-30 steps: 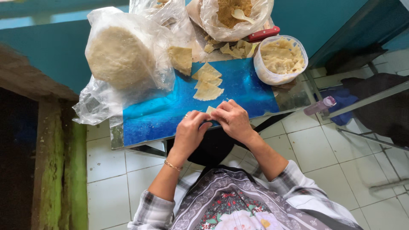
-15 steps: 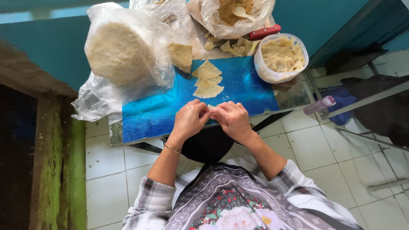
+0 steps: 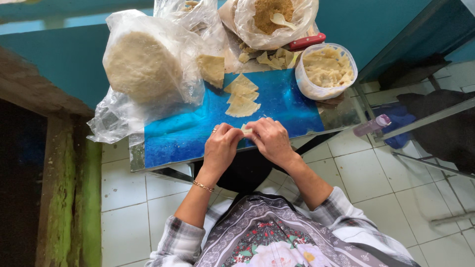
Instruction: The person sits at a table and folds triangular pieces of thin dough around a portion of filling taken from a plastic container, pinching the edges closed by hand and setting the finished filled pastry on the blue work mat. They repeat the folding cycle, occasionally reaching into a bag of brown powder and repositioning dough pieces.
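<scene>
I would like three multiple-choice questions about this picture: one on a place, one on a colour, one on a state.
1. Where is the white tub of folded dough pieces?
A. at the board's far right corner
B. on the floor
C. beside the big round stack

2. What colour is the board?
A. red
B. blue
C. white

3. How is the small dough piece held?
A. lying untouched
B. by one hand only
C. pinched between both hands

Answers: 1 A, the tub stands at the far right corner. 2 B, its surface is bright blue. 3 C, the left hand and right hand meet on it.
</scene>
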A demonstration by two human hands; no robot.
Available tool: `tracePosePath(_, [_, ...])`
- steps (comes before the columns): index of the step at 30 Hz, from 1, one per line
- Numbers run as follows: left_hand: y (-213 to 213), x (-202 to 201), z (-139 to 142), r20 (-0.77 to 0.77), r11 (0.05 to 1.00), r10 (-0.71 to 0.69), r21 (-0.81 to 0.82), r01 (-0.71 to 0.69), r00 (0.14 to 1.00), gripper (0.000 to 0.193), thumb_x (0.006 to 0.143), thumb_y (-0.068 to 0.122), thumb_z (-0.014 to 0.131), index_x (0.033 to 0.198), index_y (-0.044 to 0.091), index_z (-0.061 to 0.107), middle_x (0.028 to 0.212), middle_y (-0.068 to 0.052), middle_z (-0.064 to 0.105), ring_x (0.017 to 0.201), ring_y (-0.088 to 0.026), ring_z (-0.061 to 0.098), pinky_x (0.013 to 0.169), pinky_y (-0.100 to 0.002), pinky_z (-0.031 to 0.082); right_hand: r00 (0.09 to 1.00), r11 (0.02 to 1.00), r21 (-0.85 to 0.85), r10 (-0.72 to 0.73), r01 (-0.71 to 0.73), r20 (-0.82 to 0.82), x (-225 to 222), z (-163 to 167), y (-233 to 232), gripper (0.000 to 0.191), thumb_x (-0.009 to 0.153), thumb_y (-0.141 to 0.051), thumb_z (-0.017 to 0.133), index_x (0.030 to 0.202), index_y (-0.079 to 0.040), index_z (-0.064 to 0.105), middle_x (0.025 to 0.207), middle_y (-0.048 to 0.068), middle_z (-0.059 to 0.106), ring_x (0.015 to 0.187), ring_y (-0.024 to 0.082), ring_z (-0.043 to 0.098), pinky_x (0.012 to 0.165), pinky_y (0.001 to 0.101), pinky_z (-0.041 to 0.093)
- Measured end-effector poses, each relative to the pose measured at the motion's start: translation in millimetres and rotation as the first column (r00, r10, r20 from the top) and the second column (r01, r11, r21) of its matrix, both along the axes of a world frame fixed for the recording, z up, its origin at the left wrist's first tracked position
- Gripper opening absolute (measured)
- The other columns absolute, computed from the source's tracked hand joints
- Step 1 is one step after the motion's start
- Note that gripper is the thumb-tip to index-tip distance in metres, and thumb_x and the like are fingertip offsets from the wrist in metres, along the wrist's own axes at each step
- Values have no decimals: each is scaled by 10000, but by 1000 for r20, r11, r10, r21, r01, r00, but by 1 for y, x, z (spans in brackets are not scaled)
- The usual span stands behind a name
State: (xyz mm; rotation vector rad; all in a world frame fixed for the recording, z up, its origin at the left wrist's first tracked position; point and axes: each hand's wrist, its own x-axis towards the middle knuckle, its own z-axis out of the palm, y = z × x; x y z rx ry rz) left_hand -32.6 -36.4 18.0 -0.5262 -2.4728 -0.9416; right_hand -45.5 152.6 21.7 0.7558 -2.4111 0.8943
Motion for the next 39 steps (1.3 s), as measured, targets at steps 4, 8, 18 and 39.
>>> tracePosePath(4, [-2,-6,0,38,1000,0,9,0,999,55,920,143,709,898,101,735,897,-77,655,873,-291,660,727,-407,538,997,998,19,55,-56,54,-7,4,6,127,860,-176,761,921,-107,674,871,7,659,850,247,634,718,405,471])
tracePosePath(8, [-2,-3,3,-8,1000,-27,-10,27,1000,77,915,140,698,962,81,712,930,-94,640,885,-307,653,733,-412,535,996,992,96,87,-86,-11,-19,5,8,101,848,-176,772,920,-144,710,885,10,663,860,246,636,730,400,479])
tracePosePath(18, [-4,-18,-1,-31,998,-6,-63,4,1000,21,937,115,691,940,114,671,900,-80,618,872,-297,657,739,-409,540,956,968,240,-2,76,-292,3,4,-4,292,879,-109,708,1171,-99,715,1130,22,701,1052,228,655,906,403,485])
tracePosePath(39, [-34,-36,7,163,906,-29,421,-42,986,244,1031,217,611,900,35,709,825,-102,655,669,-233,607,617,-350,479,941,994,41,108,-100,-320,-249,84,-76,185,1003,-75,631,1176,-36,681,901,199,664,818,417,660,691,506,507])
